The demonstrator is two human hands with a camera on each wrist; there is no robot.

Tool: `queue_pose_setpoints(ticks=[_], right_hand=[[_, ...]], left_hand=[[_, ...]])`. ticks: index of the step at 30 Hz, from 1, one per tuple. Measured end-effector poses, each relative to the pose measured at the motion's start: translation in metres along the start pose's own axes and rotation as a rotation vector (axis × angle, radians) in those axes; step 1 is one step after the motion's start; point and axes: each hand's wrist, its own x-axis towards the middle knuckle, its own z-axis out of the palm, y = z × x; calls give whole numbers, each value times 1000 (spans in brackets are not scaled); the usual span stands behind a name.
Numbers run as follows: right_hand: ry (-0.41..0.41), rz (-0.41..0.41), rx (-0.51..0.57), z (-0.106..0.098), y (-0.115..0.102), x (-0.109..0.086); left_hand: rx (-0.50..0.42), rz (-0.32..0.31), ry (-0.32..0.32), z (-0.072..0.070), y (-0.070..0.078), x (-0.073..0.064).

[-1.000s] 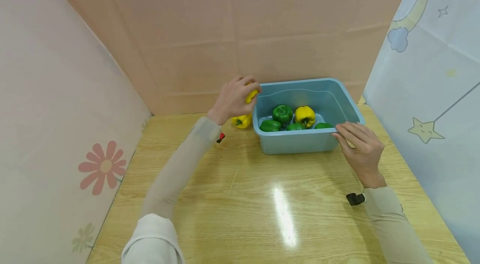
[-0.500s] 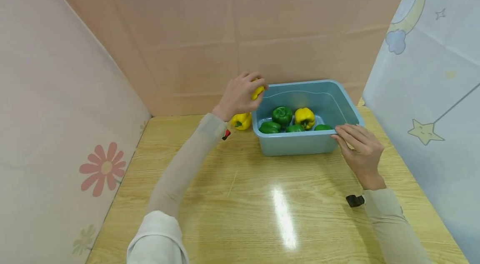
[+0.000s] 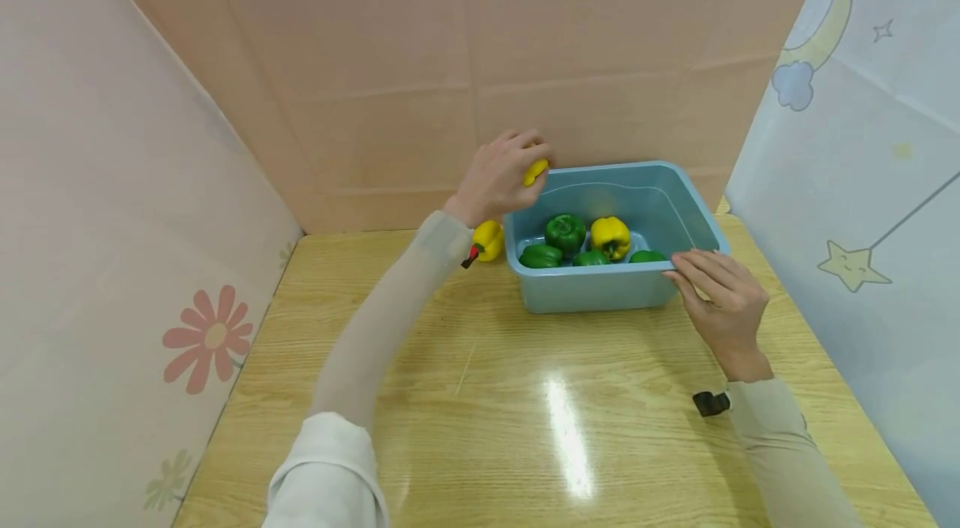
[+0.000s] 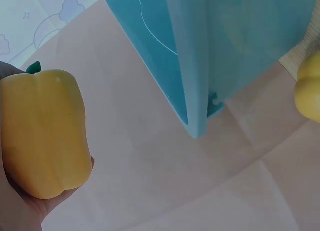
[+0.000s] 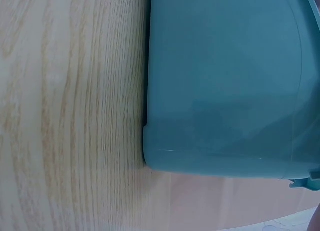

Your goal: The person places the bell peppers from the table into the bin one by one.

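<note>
In the head view my left hand (image 3: 501, 176) grips a yellow bell pepper (image 3: 536, 171) above the left rim of a blue plastic tub (image 3: 600, 291). The left wrist view shows that pepper (image 4: 47, 133) whole, its green stem up and my fingers wrapped behind it. My right hand (image 3: 723, 295) pinches the tub's front rim near its right corner. Inside the tub lie several green bell peppers (image 3: 566, 234) and one yellow bell pepper (image 3: 611, 237). Another yellow bell pepper (image 3: 488, 241) rests on the table just left of the tub, partly hidden by my left wrist.
The tub stands on a wooden table (image 3: 465, 428), close to the tan back sheet (image 3: 360, 95). A flower-printed sheet (image 3: 97, 220) borders the left side, and one with a moon and star (image 3: 885, 178) borders the right.
My left hand has moved right and slightly up with the yellow bell pepper, from beside the tub to over its left rim. My right hand stays on the front rim.
</note>
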Motion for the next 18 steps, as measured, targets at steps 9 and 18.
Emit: queue_pose_setpoints(ticks=[9, 18], right_hand=[[5, 8, -12, -1, -2, -1], [25, 6, -17, 2, 1, -4]], left_hand=[[-31, 45, -12, 12, 11, 18], [-38, 51, -41, 19, 17, 29]])
